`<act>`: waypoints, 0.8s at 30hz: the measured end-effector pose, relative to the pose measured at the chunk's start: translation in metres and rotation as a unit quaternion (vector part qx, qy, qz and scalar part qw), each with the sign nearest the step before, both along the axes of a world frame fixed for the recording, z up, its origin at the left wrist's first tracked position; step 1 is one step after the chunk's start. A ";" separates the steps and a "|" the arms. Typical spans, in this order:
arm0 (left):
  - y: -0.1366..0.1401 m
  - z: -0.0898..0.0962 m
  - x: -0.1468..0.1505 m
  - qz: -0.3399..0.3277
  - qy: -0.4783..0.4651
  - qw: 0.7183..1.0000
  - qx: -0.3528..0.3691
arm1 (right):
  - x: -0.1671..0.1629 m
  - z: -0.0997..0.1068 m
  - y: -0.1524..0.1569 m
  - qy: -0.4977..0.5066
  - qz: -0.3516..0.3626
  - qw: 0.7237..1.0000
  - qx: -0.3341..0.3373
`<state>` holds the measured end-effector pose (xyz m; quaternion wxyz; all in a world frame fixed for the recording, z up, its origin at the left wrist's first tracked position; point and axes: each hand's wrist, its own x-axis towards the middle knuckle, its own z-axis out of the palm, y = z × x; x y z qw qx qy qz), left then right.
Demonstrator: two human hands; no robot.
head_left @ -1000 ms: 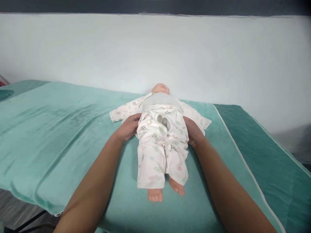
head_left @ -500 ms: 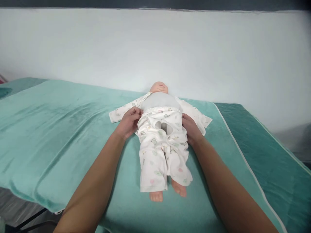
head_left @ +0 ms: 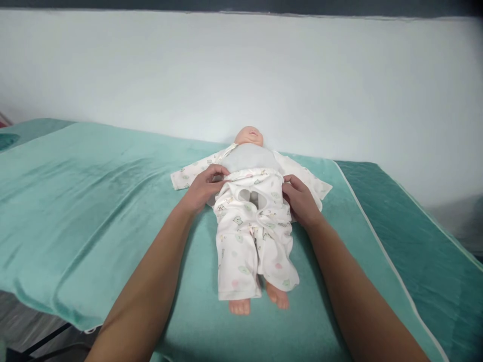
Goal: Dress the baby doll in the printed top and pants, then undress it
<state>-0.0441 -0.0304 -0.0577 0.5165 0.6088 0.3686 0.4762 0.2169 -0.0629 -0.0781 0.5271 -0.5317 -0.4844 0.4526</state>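
A baby doll [head_left: 249, 136] lies on its back, head toward the wall and bare feet toward me. White printed trousers [head_left: 238, 256] with an opening at the crotch cover its legs up to the waist. A matching printed shirt [head_left: 193, 168] lies spread open, its sleeves out to both sides and the doll's grey torso [head_left: 250, 157] bare between. My left hand [head_left: 207, 187] pinches the trousers' waistband at the left side. At the right side of the waistband, my right hand [head_left: 300, 198] also has its thumb and fingers closed on the cloth; some fingertips are hidden.
A teal plush cover [head_left: 94, 216] spreads over the table under the doll. A darker teal cloth [head_left: 418, 236] lies to the right, past a white edging. The pale wall [head_left: 241, 70] rises directly behind, and grey floor [head_left: 22, 317] shows at the lower left.
My left hand has shifted slightly up and right onto the waistband, its fingers more extended. My right hand has turned, its thumb and fingers now showing at the waistband.
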 end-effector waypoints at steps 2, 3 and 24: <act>0.000 0.001 -0.001 -0.002 0.027 0.999 0.028 | 0.000 -0.001 0.000 -0.084 -0.038 0.992 0.081; 0.000 0.001 -0.001 0.002 0.040 0.998 0.046 | -0.001 -0.002 0.000 -0.116 -0.055 0.983 0.130; -0.007 0.007 0.011 0.068 0.204 0.961 0.172 | -0.013 0.013 0.003 -0.228 0.018 0.946 0.231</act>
